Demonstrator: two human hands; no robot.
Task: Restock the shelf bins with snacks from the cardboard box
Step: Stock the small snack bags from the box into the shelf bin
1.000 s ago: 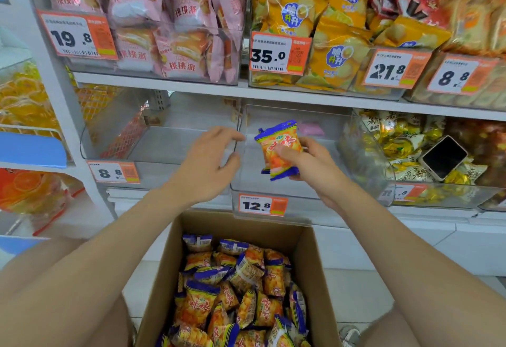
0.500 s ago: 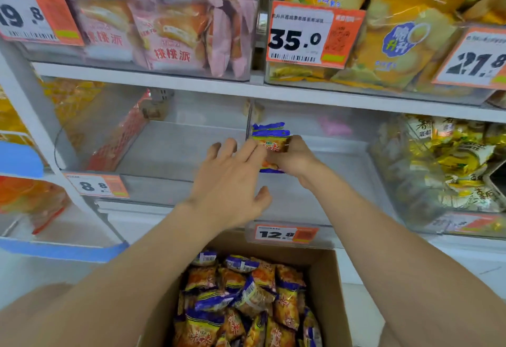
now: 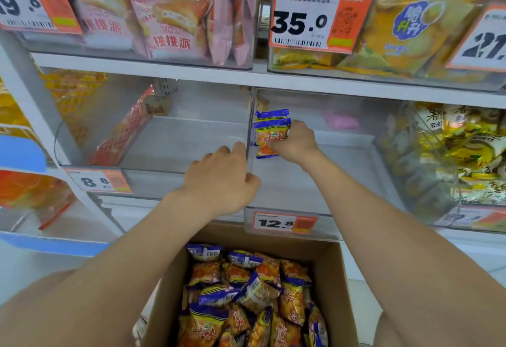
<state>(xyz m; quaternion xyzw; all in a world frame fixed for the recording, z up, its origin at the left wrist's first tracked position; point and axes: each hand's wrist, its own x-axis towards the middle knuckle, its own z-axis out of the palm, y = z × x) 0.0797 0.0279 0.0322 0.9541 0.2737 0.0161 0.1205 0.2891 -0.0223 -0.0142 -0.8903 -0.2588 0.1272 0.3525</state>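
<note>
Upright snack packets [image 3: 271, 133] inside clear bin [image 3: 315, 182], middle shelf.
Right hand [image 3: 294, 144] fingers curled round packets by bin's left wall; left hand [image 3: 219, 179] fingers and thumb grip that wall; cardboard box [image 3: 332, 278] of snacks below.

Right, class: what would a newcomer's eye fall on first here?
The right hand holds orange-and-blue packets upright in the clear middle bin, while the left hand grips that bin's wall. Below, an open box is full of matching snacks.

Snack packets [image 3: 271, 134] orange, blue-edged; cardboard box [image 3: 332, 286] brown; price tags [image 3: 320, 16] white-orange; bins [image 3: 342, 179] clear.
</note>
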